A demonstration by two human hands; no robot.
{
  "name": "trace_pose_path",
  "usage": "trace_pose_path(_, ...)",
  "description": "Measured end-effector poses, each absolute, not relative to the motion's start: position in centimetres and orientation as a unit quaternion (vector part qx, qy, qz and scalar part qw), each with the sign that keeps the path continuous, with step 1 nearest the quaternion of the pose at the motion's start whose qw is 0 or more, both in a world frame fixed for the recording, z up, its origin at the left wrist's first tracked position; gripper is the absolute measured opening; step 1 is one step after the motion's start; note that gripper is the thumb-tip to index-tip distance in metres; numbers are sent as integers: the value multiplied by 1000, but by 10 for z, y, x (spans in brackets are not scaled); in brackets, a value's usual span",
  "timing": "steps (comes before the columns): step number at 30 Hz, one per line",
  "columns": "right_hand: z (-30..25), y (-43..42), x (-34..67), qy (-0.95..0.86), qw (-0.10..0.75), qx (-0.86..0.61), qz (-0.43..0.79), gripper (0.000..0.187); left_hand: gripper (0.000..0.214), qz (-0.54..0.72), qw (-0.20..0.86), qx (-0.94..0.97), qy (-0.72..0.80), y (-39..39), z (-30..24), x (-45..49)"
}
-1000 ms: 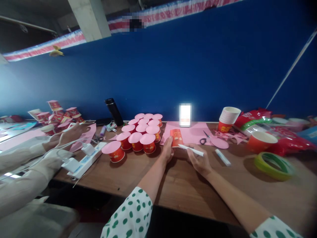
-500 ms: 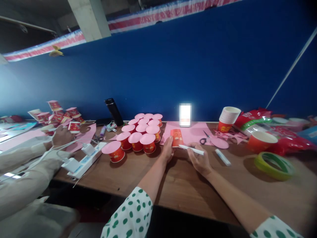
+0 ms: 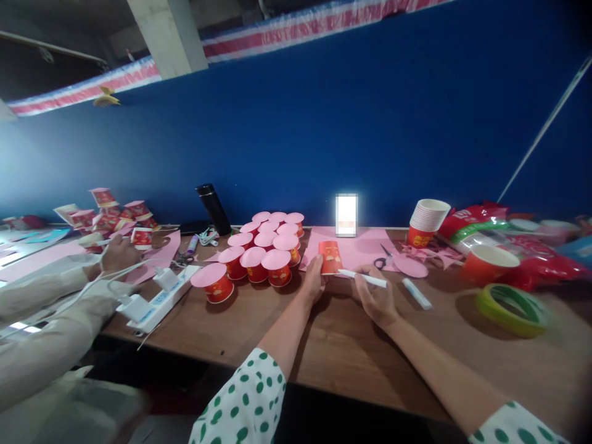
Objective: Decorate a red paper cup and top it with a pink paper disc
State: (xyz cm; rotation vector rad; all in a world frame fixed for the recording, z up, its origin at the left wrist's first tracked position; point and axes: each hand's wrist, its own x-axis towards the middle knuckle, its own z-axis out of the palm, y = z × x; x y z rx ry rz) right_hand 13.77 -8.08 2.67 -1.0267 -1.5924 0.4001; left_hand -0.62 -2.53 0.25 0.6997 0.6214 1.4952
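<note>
My left hand (image 3: 313,280) is closed around the left side of a red paper cup (image 3: 331,259) with gold print, held over pink paper (image 3: 370,246). In my right hand (image 3: 378,299) is a slim white pen-like tube (image 3: 370,279), its narrow tip pointing left near the cup's lower rim. A small gap seems to lie between tip and rim. Just right of that hand, a white cylinder (image 3: 417,293) rests on the table. Left of my hands stand several red cups (image 3: 276,274) topped with round pink paper discs (image 3: 253,256).
Scissors (image 3: 382,261), a pink disc (image 3: 411,266), stacked cups (image 3: 428,222), a large cup (image 3: 489,265) and green tape (image 3: 512,309) lie rightward. A lit phone screen (image 3: 346,216) stands behind. Leftward are a power strip (image 3: 160,305), a black bottle (image 3: 213,209) and a co-worker's hand (image 3: 121,254).
My right hand has drawn the white tube slightly right, away from the cup's rim. My left hand keeps the cup in nearly the same place. The co-worker's hand has shifted slightly.
</note>
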Motion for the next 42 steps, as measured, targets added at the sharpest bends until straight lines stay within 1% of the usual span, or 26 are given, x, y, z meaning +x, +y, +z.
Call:
trace_pose_path(4,26,-80,138,-684,568,-429,159,17,30,653,636,305,276,-27,6,-6)
trace_pose_path(9,27,-81,136,-694,555,-423,175,16,32,645,646,309,268,-29,7,-6)
trace_pose_path(14,29,-81,137,-675,572,-431,176,17,31,651,641,292,282,-28,6,-5)
trace_pose_path(22,27,-83,134,-673,555,-433,228,17,30,645,646,297,279,-29,8,-5)
trace_pose_path(28,26,-79,138,-664,581,-446,152,18,30,648,650,283,278,-25,3,-6)
trace_pose_path(33,26,-78,138,-681,592,-421,91,15,37,640,657,283,280,-29,8,-6)
trace_pose_path(42,26,-79,137,-723,575,-376,75,17,33,643,645,308,275,-31,11,-6)
